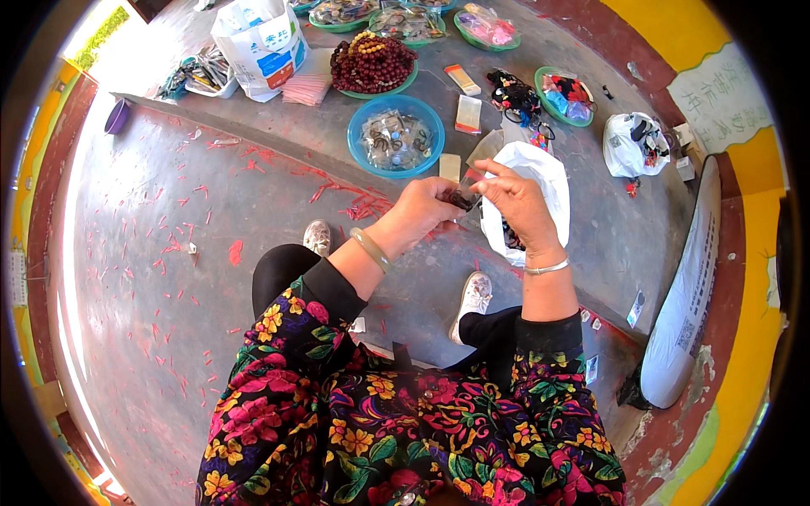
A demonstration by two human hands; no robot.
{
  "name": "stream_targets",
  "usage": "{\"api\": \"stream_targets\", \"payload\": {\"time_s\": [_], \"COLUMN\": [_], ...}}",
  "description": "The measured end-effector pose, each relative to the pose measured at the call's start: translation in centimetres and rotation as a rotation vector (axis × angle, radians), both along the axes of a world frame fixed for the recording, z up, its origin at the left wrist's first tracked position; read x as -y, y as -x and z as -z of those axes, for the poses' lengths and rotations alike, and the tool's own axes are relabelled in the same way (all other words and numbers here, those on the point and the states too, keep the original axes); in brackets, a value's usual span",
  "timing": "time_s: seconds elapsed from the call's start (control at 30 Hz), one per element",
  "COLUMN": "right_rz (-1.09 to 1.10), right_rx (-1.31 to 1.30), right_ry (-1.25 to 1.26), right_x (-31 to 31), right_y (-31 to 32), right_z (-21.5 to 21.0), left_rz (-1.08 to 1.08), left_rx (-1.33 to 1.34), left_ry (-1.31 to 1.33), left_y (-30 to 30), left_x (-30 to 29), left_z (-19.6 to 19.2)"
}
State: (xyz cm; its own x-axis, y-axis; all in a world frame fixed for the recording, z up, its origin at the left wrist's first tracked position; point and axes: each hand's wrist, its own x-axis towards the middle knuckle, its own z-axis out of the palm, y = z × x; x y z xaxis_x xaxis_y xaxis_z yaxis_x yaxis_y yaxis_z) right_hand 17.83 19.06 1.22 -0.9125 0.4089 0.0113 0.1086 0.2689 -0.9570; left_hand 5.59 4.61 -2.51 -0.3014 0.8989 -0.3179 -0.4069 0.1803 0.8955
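In front of me, my left hand (422,209) is closed, its thumb and fingers pinching a small dark item (460,200) that looks like a beaded or corded trinket. Close by on the right, my right hand (519,201) pinches the edge of a small clear plastic bag (474,175) that stretches between the two hands. The fingers partly hide both. Below my right hand stands an open white plastic bag (550,173) with dark things inside. A blue bowl (396,173) holding several clear packets with dark contents sits just beyond my left hand.
On the raised step lie green bowls (564,118) of packaged trinkets, dark red bead strings (371,63), a white carrier bag (266,59), black cords (513,94) and a filled white bag (634,145). A purple bowl (117,117) is far left. Red scraps (363,201) litter the floor.
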Motion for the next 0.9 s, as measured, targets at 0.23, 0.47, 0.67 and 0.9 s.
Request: {"api": "stream_targets", "payload": {"time_s": [0.23,0.47,0.67,0.9], "right_rz": [-0.023,-0.017,0.133,0.152], "right_rx": [0.008,0.022,0.022,0.054], "right_ry": [-0.26,0.014,0.107,0.41], "right_x": [-0.4,-0.3,0.2,0.9], "right_y": [-0.3,-0.3,-0.1,0.5], "right_z": [0.3,0.3,-0.6,0.6], "left_rz": [-0.075,-0.081,-0.182,-0.204], "left_rx": [-0.3,-0.397,0.032,0.129], "left_ry": [0.045,0.131,0.063,-0.017], "left_y": [-0.5,-0.6,-0.4,-0.2], "left_x": [-0.3,-0.4,0.0,0.3], "left_z": [0.5,0.2,0.0,-0.9]}}
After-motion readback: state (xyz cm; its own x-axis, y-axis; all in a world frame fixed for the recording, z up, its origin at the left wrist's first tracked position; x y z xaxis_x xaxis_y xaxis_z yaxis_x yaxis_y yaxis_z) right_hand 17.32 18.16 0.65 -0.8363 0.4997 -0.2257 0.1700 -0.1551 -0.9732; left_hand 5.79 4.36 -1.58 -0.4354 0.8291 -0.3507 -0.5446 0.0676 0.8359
